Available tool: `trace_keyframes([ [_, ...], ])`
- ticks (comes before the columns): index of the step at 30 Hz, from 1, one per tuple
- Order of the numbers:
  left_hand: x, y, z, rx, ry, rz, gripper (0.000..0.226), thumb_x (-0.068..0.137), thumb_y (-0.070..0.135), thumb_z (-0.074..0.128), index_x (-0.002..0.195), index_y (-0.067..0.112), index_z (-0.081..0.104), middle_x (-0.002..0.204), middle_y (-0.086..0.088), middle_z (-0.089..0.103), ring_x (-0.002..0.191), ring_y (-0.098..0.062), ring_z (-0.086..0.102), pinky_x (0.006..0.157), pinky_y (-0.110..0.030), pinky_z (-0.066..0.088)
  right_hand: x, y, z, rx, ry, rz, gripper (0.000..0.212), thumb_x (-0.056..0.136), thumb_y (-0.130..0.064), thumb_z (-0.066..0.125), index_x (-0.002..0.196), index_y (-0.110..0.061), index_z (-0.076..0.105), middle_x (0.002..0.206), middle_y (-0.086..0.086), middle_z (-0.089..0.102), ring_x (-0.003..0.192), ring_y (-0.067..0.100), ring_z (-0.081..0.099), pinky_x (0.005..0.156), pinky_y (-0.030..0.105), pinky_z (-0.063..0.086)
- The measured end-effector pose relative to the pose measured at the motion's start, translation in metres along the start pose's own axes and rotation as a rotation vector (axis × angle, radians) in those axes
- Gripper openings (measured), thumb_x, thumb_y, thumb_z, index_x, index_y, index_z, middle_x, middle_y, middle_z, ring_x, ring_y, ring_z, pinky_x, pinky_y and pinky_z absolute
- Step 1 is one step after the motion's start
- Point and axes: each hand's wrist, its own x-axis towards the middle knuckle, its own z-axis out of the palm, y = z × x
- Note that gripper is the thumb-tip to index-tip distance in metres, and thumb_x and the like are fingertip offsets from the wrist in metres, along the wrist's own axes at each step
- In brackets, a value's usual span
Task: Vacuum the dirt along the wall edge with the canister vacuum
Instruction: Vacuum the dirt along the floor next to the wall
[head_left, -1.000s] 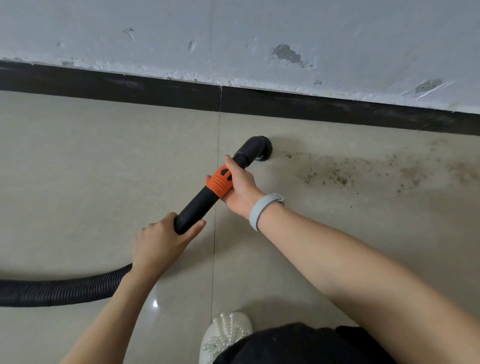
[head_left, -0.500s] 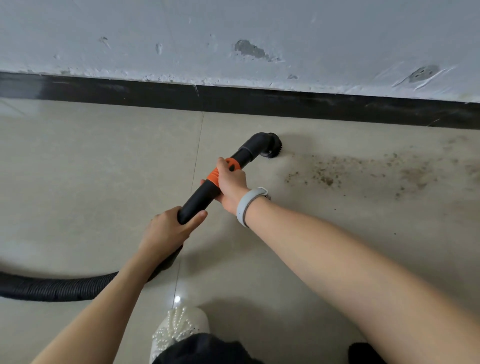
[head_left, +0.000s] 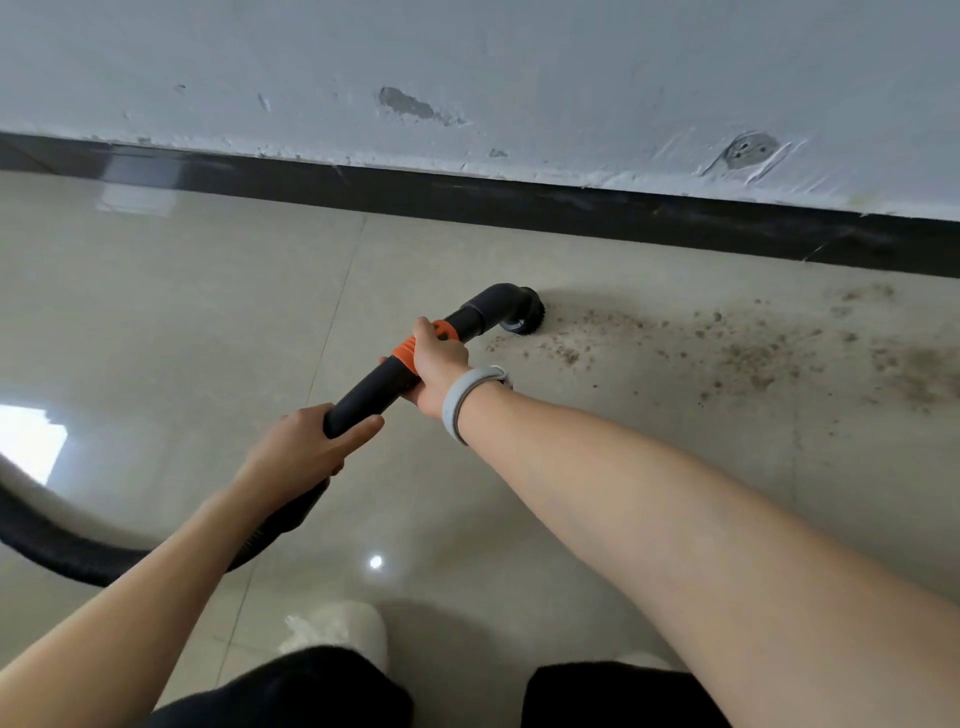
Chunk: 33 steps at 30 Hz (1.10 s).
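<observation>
A person works a canister vacuum's black wand with 2 hands, its round brush head set on the tile at the left end of a trail of dirt lying near the dark baseboard. The right hand wraps the orange collar, arm outstretched; the left hand clasps the wand's rear, above the ribbed hose. Keeping the brush flat and sweeping slowly rightward should lift the grit best.
</observation>
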Motion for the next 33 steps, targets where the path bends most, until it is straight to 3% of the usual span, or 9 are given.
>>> trace_keyframes([
  [4,0.002,0.027,0.017,0.002,0.019,0.033,0.044,0.082,0.06,0.054,0.073,0.017,0.058,0.056,0.003,0.065,0.054,-0.017,0.064,0.063,-0.035,0.054,0.002,-0.011,-0.025,0.055,0.032,-0.026,0.042,0.095,-0.035,0.05,0.126,-0.007,0.041,0.107,0.014,0.06,0.1,0.031,0.065,0.091,0.045,0.053],
  [7,0.0,0.037,0.035,-0.011,0.031,0.067,0.042,0.082,0.059,0.054,0.071,0.019,0.056,0.053,0.005,0.063,0.053,-0.014,0.063,0.06,-0.032,0.052,0.004,-0.01,-0.046,0.11,0.008,-0.025,0.038,0.096,-0.033,0.05,0.124,-0.009,0.039,0.091,0.01,0.057,0.076,0.024,0.066,0.084,0.041,0.056],
  [9,0.0,0.041,0.041,0.012,0.036,0.09,0.042,0.081,0.061,0.052,0.07,0.021,0.056,0.051,0.007,0.063,0.051,-0.01,0.062,0.054,-0.026,0.048,0.002,-0.01,-0.056,0.128,-0.002,-0.026,0.035,0.096,-0.033,0.05,0.12,-0.01,0.039,0.088,0.009,0.055,0.072,0.023,0.066,0.081,0.04,0.057],
  [14,0.01,0.057,0.046,0.019,-0.008,0.163,0.043,0.082,0.061,0.053,0.073,0.02,0.057,0.054,0.006,0.063,0.055,-0.013,0.063,0.06,-0.03,0.051,0.0,-0.014,-0.074,0.165,0.079,-0.075,0.038,0.096,-0.032,0.051,0.125,-0.01,0.039,0.089,0.009,0.054,0.087,0.027,0.066,0.088,0.043,0.055],
  [17,0.015,0.07,0.054,0.049,-0.025,0.229,0.044,0.082,0.063,0.052,0.074,0.021,0.057,0.055,0.006,0.064,0.055,-0.013,0.063,0.063,-0.031,0.051,-0.002,-0.018,-0.093,0.217,0.117,-0.087,0.031,0.096,-0.03,0.05,0.117,-0.012,0.037,0.09,0.009,0.053,0.084,0.026,0.064,0.088,0.043,0.054],
  [22,0.016,0.093,0.064,0.098,-0.061,0.299,0.049,0.08,0.068,0.047,0.077,0.02,0.055,0.066,0.002,0.066,0.059,-0.016,0.064,0.065,-0.033,0.052,-0.005,-0.026,-0.116,0.248,0.22,-0.119,0.038,0.096,-0.033,0.052,0.125,-0.013,0.038,0.12,0.016,0.052,0.11,0.035,0.058,0.093,0.049,0.05],
  [25,0.012,0.091,0.064,0.091,-0.035,0.3,0.05,0.081,0.067,0.047,0.079,0.018,0.055,0.069,0.0,0.067,0.063,-0.018,0.064,0.067,-0.035,0.053,-0.005,-0.026,-0.115,0.246,0.206,-0.115,0.031,0.095,-0.032,0.053,0.114,-0.014,0.036,0.116,0.015,0.053,0.107,0.035,0.059,0.091,0.049,0.052],
  [29,0.007,0.07,0.063,0.049,-0.003,0.246,0.054,0.083,0.067,0.046,0.081,0.015,0.056,0.072,-0.002,0.067,0.068,-0.02,0.064,0.069,-0.036,0.053,-0.006,-0.022,-0.093,0.17,0.153,-0.072,0.03,0.095,-0.032,0.052,0.112,-0.012,0.038,0.099,0.012,0.055,0.085,0.029,0.063,0.073,0.042,0.056],
  [33,0.002,0.041,0.057,-0.046,0.003,0.176,0.049,0.083,0.065,0.048,0.08,0.017,0.056,0.066,0.001,0.066,0.064,-0.017,0.064,0.063,-0.031,0.05,-0.001,-0.011,-0.061,0.11,0.086,-0.036,0.032,0.095,-0.031,0.053,0.115,-0.011,0.038,0.101,0.014,0.054,0.095,0.031,0.064,0.081,0.043,0.056],
])
